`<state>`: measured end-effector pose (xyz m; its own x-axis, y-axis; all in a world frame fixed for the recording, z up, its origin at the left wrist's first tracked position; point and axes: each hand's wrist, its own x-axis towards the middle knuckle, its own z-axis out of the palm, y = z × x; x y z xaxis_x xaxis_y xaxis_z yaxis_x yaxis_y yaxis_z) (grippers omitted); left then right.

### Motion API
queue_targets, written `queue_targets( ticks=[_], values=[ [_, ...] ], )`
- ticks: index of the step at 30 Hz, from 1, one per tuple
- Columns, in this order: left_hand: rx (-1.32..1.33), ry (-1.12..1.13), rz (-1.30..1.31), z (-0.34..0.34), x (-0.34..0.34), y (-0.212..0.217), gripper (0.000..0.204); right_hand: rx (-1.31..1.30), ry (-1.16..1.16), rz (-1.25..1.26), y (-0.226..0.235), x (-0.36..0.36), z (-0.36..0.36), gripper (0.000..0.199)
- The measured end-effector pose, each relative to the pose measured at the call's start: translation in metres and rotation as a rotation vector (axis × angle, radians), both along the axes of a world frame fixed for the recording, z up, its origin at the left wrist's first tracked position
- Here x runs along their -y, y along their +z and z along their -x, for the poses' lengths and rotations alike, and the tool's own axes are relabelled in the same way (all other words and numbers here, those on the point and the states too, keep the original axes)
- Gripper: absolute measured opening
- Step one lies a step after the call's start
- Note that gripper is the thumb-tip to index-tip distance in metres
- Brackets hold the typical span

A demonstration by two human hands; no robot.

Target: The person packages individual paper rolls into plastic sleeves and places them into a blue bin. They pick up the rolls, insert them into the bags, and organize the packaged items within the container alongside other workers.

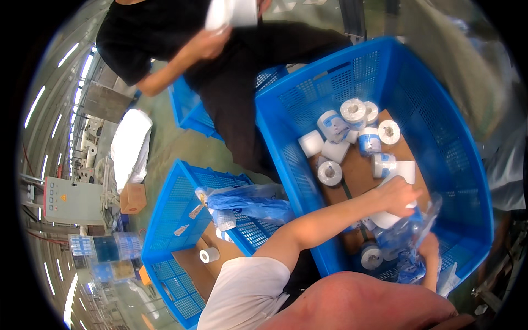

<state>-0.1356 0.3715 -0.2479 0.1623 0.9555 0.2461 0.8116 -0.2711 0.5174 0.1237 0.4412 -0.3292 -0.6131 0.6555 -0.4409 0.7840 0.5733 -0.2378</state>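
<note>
From the head camera, over the person's shoulder as it were, I see the left hand (397, 193) down inside a big blue crate (451, 126), its fingers curled in on a white roll (386, 220) below the forearm. The right hand (430, 250) is at a clear-and-blue bag (399, 237) just beside it; the film covers most of those fingers, so I can't tell how they grip. I'd judge the work partway at most: the bag looks loose and unclosed, I can't make out what it holds, and a good number of loose rolls (334, 125) remain on the cardboard (406, 147). The gripped roll seems to lie aslant, but arm and hand hide too much to be sure of its long axis. The others point every way: one near the crate's left wall, the end-on roll (330, 173), turns its core upward, while several lie on their sides. Across from us, a co-worker's hand (209, 43) holds something white (237, 12).
</note>
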Motion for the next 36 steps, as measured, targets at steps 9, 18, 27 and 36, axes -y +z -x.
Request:
queue_targets(
  ticks=[9,18,27,36],
  values=[
    [0.023,-0.001,0.032,0.000,0.000,0.000,0.040,0.010,-0.018,-0.028,-0.010,-0.003,-0.002,0.024],
    [0.008,-0.004,0.022,0.000,0.000,0.000,0.039,0.075,-0.007,0.068,-0.014,-0.008,-0.004,0.049],
    [0.061,-0.005,-0.024,0.002,0.003,-0.004,0.038,0.117,-0.062,0.071,-0.006,-0.004,0.001,0.050],
    [-0.033,-0.040,0.083,-0.004,-0.003,0.000,0.044,0.068,-0.053,0.083,-0.015,-0.011,-0.011,0.044]
  ],
)
